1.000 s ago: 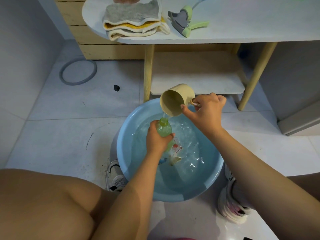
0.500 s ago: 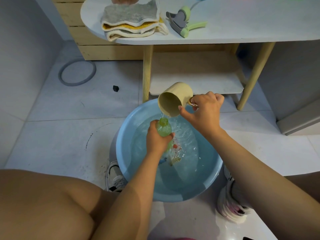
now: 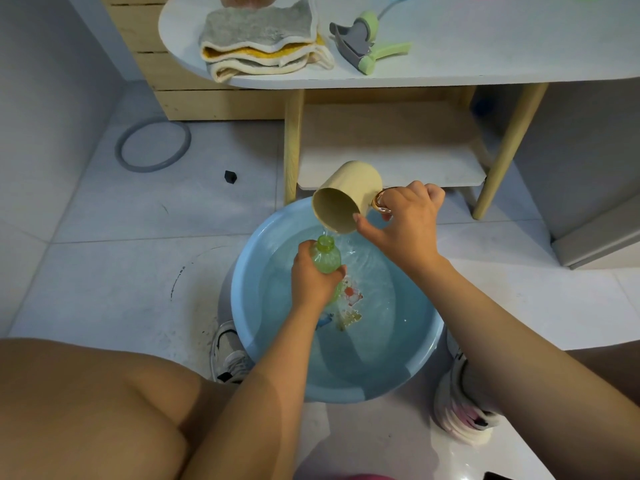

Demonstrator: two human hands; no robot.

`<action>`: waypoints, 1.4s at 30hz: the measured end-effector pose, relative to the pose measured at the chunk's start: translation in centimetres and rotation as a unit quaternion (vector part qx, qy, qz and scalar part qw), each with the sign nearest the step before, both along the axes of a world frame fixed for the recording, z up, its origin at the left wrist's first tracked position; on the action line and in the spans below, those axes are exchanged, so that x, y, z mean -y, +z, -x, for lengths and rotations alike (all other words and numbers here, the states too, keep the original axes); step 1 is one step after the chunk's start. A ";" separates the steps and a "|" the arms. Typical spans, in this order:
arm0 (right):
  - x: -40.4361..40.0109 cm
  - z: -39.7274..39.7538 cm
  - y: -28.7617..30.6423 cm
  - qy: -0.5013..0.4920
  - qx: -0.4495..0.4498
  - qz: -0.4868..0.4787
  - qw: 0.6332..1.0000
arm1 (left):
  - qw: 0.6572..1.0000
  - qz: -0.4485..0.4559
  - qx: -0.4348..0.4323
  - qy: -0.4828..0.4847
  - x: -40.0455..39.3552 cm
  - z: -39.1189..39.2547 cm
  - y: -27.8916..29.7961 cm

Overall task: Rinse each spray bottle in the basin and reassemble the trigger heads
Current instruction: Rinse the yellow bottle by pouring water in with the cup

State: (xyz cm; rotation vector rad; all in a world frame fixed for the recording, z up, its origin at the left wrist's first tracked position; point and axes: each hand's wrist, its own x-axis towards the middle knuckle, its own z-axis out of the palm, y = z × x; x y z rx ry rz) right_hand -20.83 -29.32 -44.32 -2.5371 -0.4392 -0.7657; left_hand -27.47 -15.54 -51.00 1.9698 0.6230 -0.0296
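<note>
Fingers of the left hand [image 3: 311, 278] curl round the green bottle [image 3: 325, 259]; right hand [image 3: 407, 220] fingers grip the tipped cup [image 3: 346, 197].

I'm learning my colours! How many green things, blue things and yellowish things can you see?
Green: 2, the bottle and the trigger head
Blue: 1, the basin
Yellowish: 2, the cup and the towels
Total: 5
</note>
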 end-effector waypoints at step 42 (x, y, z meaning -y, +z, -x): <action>0.2 0.1 -0.3 0.058 0.095 0.007 0.994 | 0.999 -0.022 0.030 0.007 0.3 -0.5 -1.3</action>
